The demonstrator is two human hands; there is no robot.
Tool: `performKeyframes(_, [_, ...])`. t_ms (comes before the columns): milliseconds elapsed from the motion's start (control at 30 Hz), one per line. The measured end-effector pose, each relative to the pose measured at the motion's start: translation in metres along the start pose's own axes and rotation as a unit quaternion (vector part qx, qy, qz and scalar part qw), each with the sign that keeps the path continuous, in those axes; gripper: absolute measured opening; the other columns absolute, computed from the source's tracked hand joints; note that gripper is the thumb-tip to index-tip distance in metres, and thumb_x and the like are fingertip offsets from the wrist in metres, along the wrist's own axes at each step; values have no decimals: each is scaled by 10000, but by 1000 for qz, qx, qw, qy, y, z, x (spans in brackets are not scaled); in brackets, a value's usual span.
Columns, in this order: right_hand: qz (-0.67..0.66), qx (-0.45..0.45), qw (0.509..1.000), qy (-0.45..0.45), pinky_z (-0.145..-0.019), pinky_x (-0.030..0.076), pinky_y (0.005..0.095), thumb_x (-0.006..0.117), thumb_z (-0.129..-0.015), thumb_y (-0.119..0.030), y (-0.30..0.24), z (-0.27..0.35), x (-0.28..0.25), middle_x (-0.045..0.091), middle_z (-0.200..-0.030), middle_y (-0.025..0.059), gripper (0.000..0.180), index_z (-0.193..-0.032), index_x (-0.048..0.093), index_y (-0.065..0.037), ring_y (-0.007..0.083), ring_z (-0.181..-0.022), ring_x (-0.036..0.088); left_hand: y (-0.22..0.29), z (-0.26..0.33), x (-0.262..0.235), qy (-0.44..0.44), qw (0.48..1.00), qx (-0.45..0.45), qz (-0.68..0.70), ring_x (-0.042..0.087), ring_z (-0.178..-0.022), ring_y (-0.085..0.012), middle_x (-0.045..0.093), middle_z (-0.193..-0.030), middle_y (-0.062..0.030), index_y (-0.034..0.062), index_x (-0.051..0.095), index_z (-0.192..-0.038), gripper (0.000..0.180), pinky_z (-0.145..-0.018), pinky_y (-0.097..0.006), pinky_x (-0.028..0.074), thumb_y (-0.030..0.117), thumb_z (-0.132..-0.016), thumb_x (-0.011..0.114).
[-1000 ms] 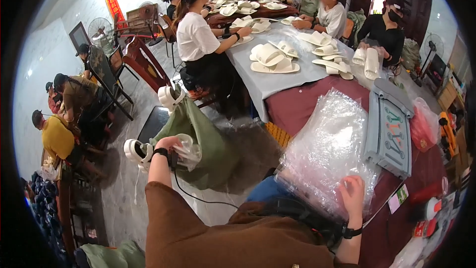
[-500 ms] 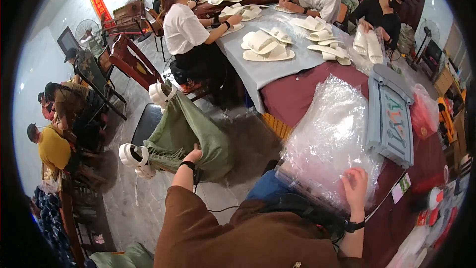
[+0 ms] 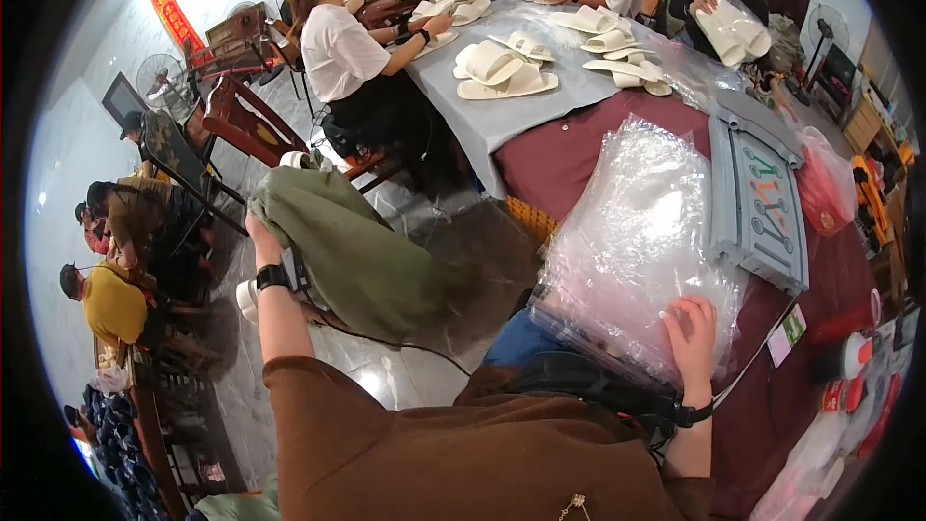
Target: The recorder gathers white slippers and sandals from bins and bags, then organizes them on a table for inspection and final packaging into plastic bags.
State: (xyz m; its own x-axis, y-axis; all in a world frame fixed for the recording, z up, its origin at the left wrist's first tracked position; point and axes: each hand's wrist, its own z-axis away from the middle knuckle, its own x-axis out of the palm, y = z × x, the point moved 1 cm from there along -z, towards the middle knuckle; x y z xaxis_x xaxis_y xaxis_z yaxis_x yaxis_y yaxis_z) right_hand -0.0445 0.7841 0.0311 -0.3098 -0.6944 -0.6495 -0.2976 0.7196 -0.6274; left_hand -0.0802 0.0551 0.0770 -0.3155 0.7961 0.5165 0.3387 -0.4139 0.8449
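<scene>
On the left, my left hand (image 3: 262,233) grips the upper left edge of a green woven sack (image 3: 362,260), its fingers partly hidden behind the cloth. The sack is draped over something I cannot fully see. White clogs peek out around it: one clog (image 3: 247,299) below my wrist, another (image 3: 293,160) at the top edge. My right hand (image 3: 689,333) rests on a stack of clear plastic bags (image 3: 637,241), fingers bent and apart, gripping nothing. The stack lies at the near edge of a table with a dark red cloth (image 3: 569,159).
A grey plastic case (image 3: 757,198) stands right of the bags, near a pink plastic bag (image 3: 827,183). Cream slippers (image 3: 502,72) lie in groups on the grey table cover (image 3: 482,130). Several people sit around the table. A wooden chair (image 3: 251,130) stands beyond the sack.
My left hand has moved left and up to the sack's far corner. The sack now spreads over most of the clogs. My right hand stays on the bags.
</scene>
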Motion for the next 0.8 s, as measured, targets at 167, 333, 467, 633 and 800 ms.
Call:
performKeyframes(167, [22,11,1000,7,-882,408,360,704,-738,-93,4,5,-2,565,-1029,85,196,-908,621,-43,279,-1007,502,-145,-5,39,61,965,-186,-177,603,-992,-274,613,-1133,-128,6,580,-1167,473,-833,-401,502,406,-955,441])
performKeyframes(333, [-11,3,1000,-14,-893,402,365,699,-739,-95,-2,0,0,563,-1030,93,200,-914,621,-41,283,-1016,497,-325,29,-70,-26,588,-45,-807,622,-983,-354,650,-1045,-193,24,628,-1033,249,-790,-461,506,113,-878,454])
performKeyframes(467, [-5,-6,1000,-14,-894,401,370,698,-739,-95,2,4,3,562,-1030,100,201,-915,619,-40,287,-1015,496,-334,41,-68,-26,600,-132,-789,587,-1059,-354,650,-1061,-191,-8,622,-1023,297,-875,-452,470,153,-902,404])
performKeyframes(633, [-3,-6,1000,-3,-897,399,374,696,-736,-86,0,2,7,563,-1032,103,197,-908,613,-36,292,-1013,495,-286,25,-26,107,840,-180,-500,571,-1013,-406,620,-1047,-256,-59,591,-1084,435,-813,-463,440,262,-930,341])
performKeyframes(800, [0,-12,1000,4,-897,400,376,698,-734,-81,-3,2,6,564,-1037,103,199,-906,611,-32,295,-1014,494,-218,42,14,-19,834,-137,-534,569,-989,-435,590,-1070,-308,-72,540,-1133,461,-850,-483,434,293,-914,361])
